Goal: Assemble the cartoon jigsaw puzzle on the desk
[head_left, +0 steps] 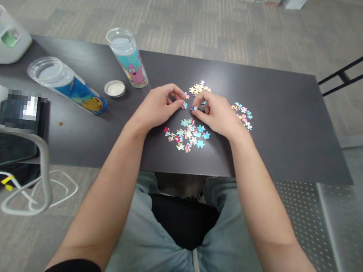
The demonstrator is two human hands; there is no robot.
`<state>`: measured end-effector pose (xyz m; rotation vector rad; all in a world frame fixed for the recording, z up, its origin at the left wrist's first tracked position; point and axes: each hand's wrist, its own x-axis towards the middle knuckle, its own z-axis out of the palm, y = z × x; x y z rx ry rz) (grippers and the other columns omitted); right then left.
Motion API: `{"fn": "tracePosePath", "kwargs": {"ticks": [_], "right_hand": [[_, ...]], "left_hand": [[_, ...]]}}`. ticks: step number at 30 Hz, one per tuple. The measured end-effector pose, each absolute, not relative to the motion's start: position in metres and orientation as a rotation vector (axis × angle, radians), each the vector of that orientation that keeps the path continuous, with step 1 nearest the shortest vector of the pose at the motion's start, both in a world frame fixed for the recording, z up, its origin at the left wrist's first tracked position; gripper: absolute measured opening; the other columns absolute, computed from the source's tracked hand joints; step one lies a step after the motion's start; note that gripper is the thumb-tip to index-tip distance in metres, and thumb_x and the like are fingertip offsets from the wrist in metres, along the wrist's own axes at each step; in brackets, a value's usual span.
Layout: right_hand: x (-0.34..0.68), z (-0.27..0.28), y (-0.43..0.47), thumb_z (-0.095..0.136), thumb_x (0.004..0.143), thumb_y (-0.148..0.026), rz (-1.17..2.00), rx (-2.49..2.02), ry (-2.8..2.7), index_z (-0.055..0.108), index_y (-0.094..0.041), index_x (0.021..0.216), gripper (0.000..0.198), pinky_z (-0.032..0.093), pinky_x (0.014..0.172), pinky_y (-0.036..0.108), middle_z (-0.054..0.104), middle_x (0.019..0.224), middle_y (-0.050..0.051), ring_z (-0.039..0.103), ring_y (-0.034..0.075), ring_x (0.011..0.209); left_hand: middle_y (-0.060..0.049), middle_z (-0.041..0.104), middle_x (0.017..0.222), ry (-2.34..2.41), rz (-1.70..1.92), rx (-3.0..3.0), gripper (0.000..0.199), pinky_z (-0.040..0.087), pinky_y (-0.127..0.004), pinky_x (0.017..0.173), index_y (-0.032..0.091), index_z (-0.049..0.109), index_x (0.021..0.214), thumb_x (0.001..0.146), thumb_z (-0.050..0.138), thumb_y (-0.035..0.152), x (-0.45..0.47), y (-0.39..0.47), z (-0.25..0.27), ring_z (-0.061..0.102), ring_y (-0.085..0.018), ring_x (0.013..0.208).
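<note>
My left hand (161, 105) is closed in a pinch on a small puzzle piece (184, 105) with light blue and red on it. Just to its right, my right hand (214, 112) pinches a dark blue puzzle piece (194, 108). A narrow gap separates the two pieces. Nearer to me lies a loose pile of mixed puzzle pieces (188, 133), blue, red and white. Cream-coloured pieces (199, 87) lie beyond my hands. Pink and blue pieces (243, 115) sit to the right, partly hidden by my right wrist.
Two clear-topped printed tubes, one blue (76, 90) and one with a pink cartoon figure (133, 68), stand at left. A white round lid (114, 88) lies between them. A dark pouch or device (16, 144), white cable (31, 202) and pale container (6, 37) occupy the far left.
</note>
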<state>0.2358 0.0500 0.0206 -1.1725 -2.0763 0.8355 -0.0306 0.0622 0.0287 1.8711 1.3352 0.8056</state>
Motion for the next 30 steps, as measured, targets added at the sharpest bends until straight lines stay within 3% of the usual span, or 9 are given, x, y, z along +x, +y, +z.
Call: {"fn": "tracePosePath", "kwargs": {"ticks": [8, 15, 21, 25, 30], "right_hand": [[0.240, 0.021, 0.043, 0.078, 0.108, -0.023, 0.890, -1.220, -1.916, 0.078, -0.029, 0.122, 0.015, 0.056, 0.087, 0.043, 0.088, 0.106, 0.002, 0.070, 0.025, 0.083], [0.238, 0.013, 0.048, 0.083, 0.107, -0.029, 0.944, -1.235, -1.788, 0.079, -0.030, 0.124, 0.018, 0.057, 0.083, 0.044, 0.083, 0.097, 0.001, 0.066, 0.024, 0.080], [0.242, 0.011, 0.051, 0.090, 0.102, -0.038, 1.052, -1.177, -1.719, 0.078, -0.030, 0.121, 0.023, 0.051, 0.077, 0.042, 0.079, 0.091, 0.000, 0.059, 0.022, 0.075], [0.251, 0.014, 0.050, 0.090, 0.101, -0.041, 1.070, -1.218, -1.691, 0.080, -0.030, 0.121, 0.025, 0.051, 0.077, 0.042, 0.078, 0.086, -0.001, 0.059, 0.022, 0.075], [0.269, 0.024, 0.045, 0.081, 0.108, -0.037, 0.947, -1.335, -1.823, 0.086, -0.027, 0.126, 0.021, 0.056, 0.083, 0.044, 0.091, 0.100, 0.004, 0.069, 0.023, 0.081]], "left_hand": [[-0.005, 0.088, 0.109, 1.240, 0.784, 1.757, 0.020, 0.053, -0.034, 0.080, 0.023, 0.087, 0.123, 0.103, 0.087, 0.026, -0.051, 0.070, 0.026, 0.069, -0.019, 0.086], [-0.005, 0.085, 0.103, 1.173, 0.574, 1.747, 0.035, 0.046, -0.036, 0.072, 0.025, 0.086, 0.126, 0.096, 0.099, 0.038, -0.071, 0.063, 0.040, 0.061, -0.018, 0.078], [-0.005, 0.084, 0.109, 1.249, 0.548, 1.840, 0.031, 0.046, -0.037, 0.071, 0.025, 0.088, 0.122, 0.096, 0.098, 0.037, -0.070, 0.060, 0.046, 0.060, -0.017, 0.077], [-0.005, 0.085, 0.112, 1.370, 0.640, 1.965, 0.019, 0.052, -0.039, 0.077, 0.024, 0.090, 0.120, 0.102, 0.094, 0.032, -0.059, 0.061, 0.043, 0.062, -0.018, 0.080], [-0.007, 0.085, 0.120, 1.366, 0.693, 2.107, 0.013, 0.058, -0.042, 0.090, 0.025, 0.092, 0.118, 0.105, 0.094, 0.027, -0.046, 0.064, 0.032, 0.066, -0.019, 0.086]]}}
